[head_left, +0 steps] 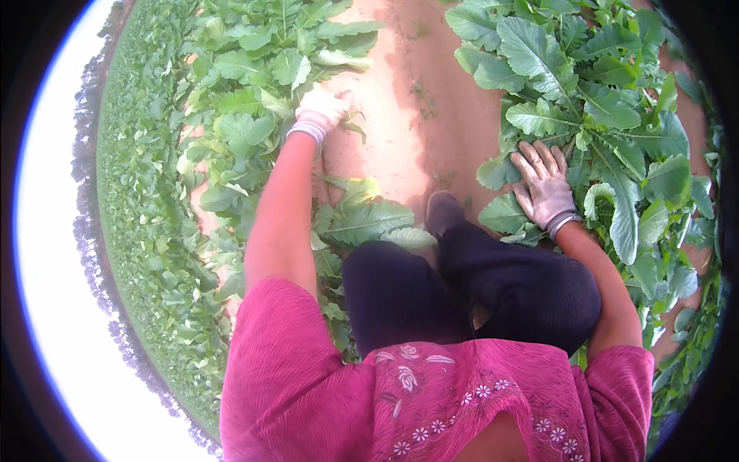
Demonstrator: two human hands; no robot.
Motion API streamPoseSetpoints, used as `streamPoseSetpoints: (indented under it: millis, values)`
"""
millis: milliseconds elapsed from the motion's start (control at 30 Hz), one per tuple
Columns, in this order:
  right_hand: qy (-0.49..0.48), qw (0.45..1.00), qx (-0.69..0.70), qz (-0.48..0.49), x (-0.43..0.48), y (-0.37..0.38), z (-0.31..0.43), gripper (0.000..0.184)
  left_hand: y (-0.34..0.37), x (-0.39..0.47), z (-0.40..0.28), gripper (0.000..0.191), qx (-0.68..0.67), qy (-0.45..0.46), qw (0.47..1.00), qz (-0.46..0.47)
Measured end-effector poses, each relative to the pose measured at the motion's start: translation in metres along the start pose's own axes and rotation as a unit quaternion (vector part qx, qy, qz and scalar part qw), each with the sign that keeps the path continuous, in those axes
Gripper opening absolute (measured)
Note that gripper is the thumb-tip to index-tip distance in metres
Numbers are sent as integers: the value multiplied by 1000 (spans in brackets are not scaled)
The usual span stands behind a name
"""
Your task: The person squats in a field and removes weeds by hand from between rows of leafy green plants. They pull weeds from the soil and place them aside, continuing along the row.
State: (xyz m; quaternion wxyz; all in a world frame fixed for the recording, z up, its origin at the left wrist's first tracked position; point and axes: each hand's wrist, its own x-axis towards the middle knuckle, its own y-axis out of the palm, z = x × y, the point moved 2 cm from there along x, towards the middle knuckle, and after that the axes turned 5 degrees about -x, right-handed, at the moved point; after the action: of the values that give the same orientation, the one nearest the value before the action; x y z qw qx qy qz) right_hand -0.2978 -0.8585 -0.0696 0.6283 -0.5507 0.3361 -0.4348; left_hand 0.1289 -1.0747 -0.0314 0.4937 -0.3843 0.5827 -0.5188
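Note:
My left hand (321, 110), in a pale glove with a banded cuff, is curled low over the soil at the edge of the left plant row. Narrow green blades of a small weed (357, 128) stick out from under its fingers; the grip itself is partly hidden. Palm down, my right hand (542, 187) rests against the lower leaves of a large leafy plant (583, 115) that looks like a radish or turnip. Its glove is soiled brown at the fingers, which are extended and hold nothing.
A strip of reddish-brown soil (456, 127) runs between two leafy rows, with small weeds (424, 95) along it. My shoe (443, 211) stands on this strip below my bent knees. Broad leaves (369, 219) lie before my left knee. More crop rows (144, 219) stretch left towards trees.

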Motion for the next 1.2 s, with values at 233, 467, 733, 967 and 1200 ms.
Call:
streamPoseSetpoints:
  millis: [233,467,733,967,1200]
  values:
    - [-6,1000,-2,-24,1,-1,3,56,-44,-11,30,80,-246,-141,949,139]
    - [-3,1000,3,-11,1,0,0,59,-8,-9,13,67,198,-118,917,326]
    - [-2,1000,8,-16,2,-1,1,58,9,-24,71,54,157,-129,968,150]
    - [-4,1000,3,-13,4,-4,3,58,36,-15,76,44,307,6,924,227]
    - [4,1000,3,-2,2,-2,2,60,35,-17,80,35,211,-29,968,134]
